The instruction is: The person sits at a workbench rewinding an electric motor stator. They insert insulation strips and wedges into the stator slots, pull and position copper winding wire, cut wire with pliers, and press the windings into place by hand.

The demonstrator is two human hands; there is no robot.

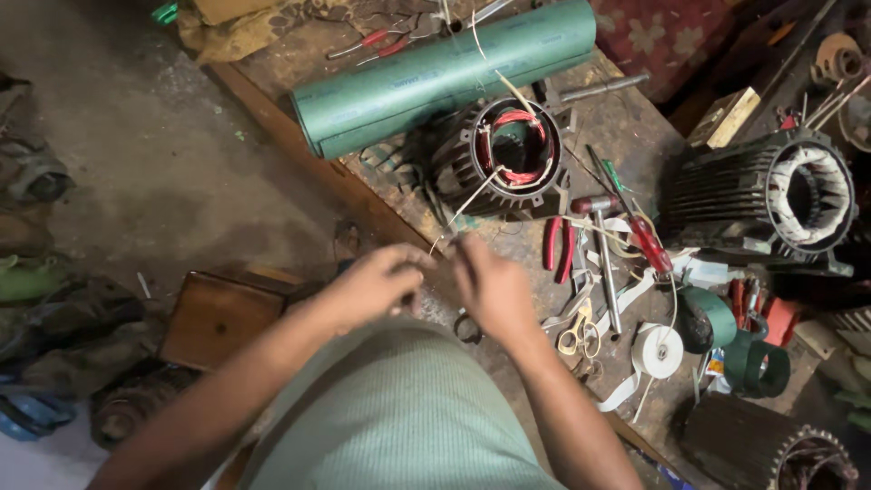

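Head view: nearest the cam, left hand (376, 283) & right hand (492, 289) were close together, fingers pinched shut on a pale cord (474, 196) running up to the red-wound stator (511, 154) w/ slack taken up, prob. to keep it taut. Red pliers (558, 245) lay beside, within reach.

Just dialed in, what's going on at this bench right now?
A person is working on a motor stator with red windings that lies on a cluttered workbench. The left hand and right hand are close together, pinching a pale cord that runs up into the stator's bore. A green roll lies behind it. Red-handled pliers, a hammer, scissors and a white tape roll lie to the right, untouched.
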